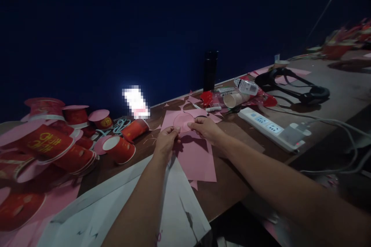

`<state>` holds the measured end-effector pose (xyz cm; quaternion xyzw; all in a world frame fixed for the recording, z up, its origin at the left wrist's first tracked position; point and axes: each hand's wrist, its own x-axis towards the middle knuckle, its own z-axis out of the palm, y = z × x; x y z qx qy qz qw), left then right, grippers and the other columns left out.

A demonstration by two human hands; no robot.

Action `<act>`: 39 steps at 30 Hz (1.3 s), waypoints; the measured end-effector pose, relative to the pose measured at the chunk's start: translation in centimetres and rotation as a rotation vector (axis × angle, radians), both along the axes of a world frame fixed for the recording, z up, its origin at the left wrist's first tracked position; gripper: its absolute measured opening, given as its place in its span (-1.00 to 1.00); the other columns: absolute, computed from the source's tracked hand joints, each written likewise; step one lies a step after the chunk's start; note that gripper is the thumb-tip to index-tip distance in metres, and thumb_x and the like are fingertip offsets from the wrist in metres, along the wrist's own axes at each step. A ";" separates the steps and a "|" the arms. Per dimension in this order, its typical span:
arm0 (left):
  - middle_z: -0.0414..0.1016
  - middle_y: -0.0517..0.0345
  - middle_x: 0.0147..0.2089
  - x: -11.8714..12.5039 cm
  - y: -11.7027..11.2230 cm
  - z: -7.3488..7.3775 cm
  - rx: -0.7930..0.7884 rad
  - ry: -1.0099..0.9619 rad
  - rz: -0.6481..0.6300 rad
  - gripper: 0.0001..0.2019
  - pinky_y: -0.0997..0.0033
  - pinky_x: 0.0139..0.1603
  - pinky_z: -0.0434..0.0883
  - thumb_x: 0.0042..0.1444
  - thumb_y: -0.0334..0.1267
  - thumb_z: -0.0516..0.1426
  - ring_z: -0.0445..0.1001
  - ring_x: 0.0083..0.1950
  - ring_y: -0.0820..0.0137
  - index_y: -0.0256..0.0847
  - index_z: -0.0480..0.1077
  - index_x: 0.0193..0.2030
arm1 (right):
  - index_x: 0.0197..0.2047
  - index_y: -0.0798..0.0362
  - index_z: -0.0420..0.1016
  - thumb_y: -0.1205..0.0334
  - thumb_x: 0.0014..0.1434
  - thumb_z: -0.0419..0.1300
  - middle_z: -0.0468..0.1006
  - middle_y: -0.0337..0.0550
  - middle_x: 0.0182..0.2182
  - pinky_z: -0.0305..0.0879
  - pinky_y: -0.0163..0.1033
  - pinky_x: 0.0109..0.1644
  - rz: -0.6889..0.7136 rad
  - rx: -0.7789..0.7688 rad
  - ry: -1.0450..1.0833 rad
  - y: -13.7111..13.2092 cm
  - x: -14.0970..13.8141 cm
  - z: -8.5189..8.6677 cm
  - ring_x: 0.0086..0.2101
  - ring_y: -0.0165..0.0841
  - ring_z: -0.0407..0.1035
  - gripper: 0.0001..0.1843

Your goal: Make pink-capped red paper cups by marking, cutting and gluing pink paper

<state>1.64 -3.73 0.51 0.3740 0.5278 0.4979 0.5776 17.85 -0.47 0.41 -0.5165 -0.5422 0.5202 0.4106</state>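
Note:
A round pink paper disc is held over a larger pink paper sheet on the brown table. My left hand pinches the disc's near left edge between thumb and finger. On the other side, my right hand grips its right edge, thumb uppermost. The underside of the disc is hidden. Just beyond my right hand lies a white marker pen, with pink paper scraps scattered behind the disc.
Red paper cups, several with pink discs on them, crowd the left. A white sheet covers the near edge. Rightward lie a power strip with cables, stacked cups and a black strapped headset. A dark bottle stands behind.

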 end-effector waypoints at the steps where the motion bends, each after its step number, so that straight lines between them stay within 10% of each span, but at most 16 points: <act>1: 0.32 0.32 -0.58 0.0 0.0 0.1 -0.009 -0.004 0.000 -0.63 0.64 -0.70 0.18 -0.21 -0.05 0.32 0.24 -0.65 0.61 -0.23 0.29 -0.42 | -0.51 0.07 0.37 0.04 -0.02 0.28 0.24 -0.38 -0.74 -0.08 -0.42 -0.67 -0.007 0.013 -0.022 0.0 0.0 0.0 -0.71 -0.57 0.06 -0.71; 39: 0.36 0.28 -0.59 0.1 0.0 -0.5 -0.020 -0.055 -0.014 -0.59 0.59 -0.69 0.23 -0.29 -0.05 0.36 0.25 -0.66 0.59 -0.24 0.31 -0.42 | -0.57 0.04 0.27 0.14 0.01 0.17 0.30 -0.34 -0.61 0.06 -0.34 -0.41 -0.116 0.327 -0.328 -1.0 -0.9 0.4 -0.52 -0.47 0.16 -0.76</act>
